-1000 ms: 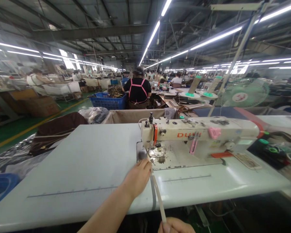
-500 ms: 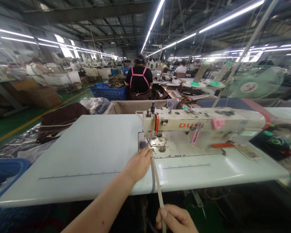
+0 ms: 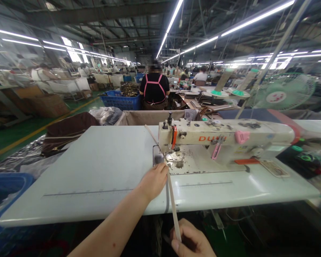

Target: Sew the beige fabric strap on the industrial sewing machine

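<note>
A long, narrow beige strip (image 3: 172,196) runs from under the needle area of the sewing machine (image 3: 192,134) down over the table's front edge. Close in front of the presser foot, my left hand (image 3: 155,178) lies closed on the strip, fingertips pressing it to the bed. Below the table edge, my right hand (image 3: 191,239) pinches the strip between thumb and fingers. The strip's far end (image 3: 151,132) sticks out behind the needle, on the left of the machine head. The needle tip is too small to make out.
The white table (image 3: 109,160) carries a printed ruler line. Blue bins stand at the left (image 3: 10,178) and behind (image 3: 120,101). A brown bag (image 3: 66,132) lies beyond the left edge. A fan (image 3: 280,92) and thread cones are at the right. A person (image 3: 154,89) sits ahead, back turned.
The strip's far end has moved further out behind the needle and now points away to the left. My right hand has shifted its grip on the strip slightly. My left hand stays in place.
</note>
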### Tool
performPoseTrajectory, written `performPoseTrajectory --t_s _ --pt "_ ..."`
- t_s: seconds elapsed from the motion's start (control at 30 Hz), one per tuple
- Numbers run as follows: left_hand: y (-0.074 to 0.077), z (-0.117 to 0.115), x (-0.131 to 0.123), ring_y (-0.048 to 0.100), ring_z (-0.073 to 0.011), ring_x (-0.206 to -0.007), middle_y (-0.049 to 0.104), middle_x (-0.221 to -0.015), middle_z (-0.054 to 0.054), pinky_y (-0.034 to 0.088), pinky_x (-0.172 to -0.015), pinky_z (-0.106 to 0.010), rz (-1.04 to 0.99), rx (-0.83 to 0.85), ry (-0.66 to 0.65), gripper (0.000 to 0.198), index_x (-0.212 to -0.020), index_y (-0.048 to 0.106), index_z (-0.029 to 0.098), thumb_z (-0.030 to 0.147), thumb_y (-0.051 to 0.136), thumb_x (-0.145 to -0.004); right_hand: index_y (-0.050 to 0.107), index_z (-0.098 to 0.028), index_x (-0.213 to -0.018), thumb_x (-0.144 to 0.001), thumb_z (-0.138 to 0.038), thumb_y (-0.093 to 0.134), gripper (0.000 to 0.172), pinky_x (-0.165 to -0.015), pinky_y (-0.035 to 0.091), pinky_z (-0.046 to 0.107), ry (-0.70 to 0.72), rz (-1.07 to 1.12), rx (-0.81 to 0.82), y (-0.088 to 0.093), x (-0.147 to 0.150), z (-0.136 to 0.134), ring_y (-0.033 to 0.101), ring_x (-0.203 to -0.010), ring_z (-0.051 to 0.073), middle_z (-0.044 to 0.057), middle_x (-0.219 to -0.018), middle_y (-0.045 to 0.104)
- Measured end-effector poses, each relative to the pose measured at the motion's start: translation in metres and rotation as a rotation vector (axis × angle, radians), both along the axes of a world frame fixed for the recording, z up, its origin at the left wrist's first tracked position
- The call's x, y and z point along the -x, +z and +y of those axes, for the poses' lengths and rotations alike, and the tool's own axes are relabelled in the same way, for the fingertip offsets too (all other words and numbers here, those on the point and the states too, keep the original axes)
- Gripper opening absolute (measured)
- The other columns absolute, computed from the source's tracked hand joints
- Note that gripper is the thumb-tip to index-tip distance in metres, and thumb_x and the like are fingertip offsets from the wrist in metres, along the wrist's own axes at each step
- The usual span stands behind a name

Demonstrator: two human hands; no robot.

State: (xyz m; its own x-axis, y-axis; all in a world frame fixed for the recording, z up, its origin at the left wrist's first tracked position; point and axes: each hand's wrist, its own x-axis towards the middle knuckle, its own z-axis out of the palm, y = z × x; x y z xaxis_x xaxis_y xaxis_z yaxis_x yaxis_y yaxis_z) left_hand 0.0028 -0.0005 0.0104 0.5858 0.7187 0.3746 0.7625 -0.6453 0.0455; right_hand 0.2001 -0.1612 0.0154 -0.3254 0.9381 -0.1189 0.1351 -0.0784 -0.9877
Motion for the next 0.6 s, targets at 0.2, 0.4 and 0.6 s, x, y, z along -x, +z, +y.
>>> performPoseTrajectory --t_s 0.2,0.4,0.6 --pt "0.003 -0.002 -0.002 0.067 -0.0226 -0.121 0.068 -0.128 -0.011 0.055 -0.110 -0.037 -0.072 0.022 0.008 0.027 -0.122 0.062 0.020 0.012 0.050 -0.099 0.081 -0.023 -0.096 -0.087 -0.065 0.075 0.044 -0.089 0.056 0.039 -0.160 0.025 0.040 0.002 0.007 0.005 0.068 -0.090 0.027 0.008 -0.092 0.075" --pt "0.001 -0.001 -0.002 0.066 -0.0233 -0.122 0.068 -0.131 -0.012 0.053 -0.111 -0.035 -0.040 0.007 0.010 0.026 -0.122 0.063 0.017 0.013 0.053 -0.099 0.077 -0.017 -0.088 -0.076 -0.080 0.078 0.064 -0.068 0.052 0.032 -0.136 0.212 0.282 -0.001 0.016 0.006 0.063 -0.064 0.018 0.006 -0.069 0.074" --pt "0.002 -0.001 -0.001 0.064 -0.0239 -0.126 0.069 -0.128 -0.011 0.052 -0.114 -0.037 0.022 0.008 -0.009 0.026 -0.121 0.065 0.020 0.014 0.053 -0.099 0.076 -0.016 -0.075 -0.078 -0.077 0.079 0.061 -0.063 0.048 0.028 -0.081 0.283 0.416 0.006 0.010 -0.005 0.064 -0.061 0.017 0.006 -0.064 0.073"
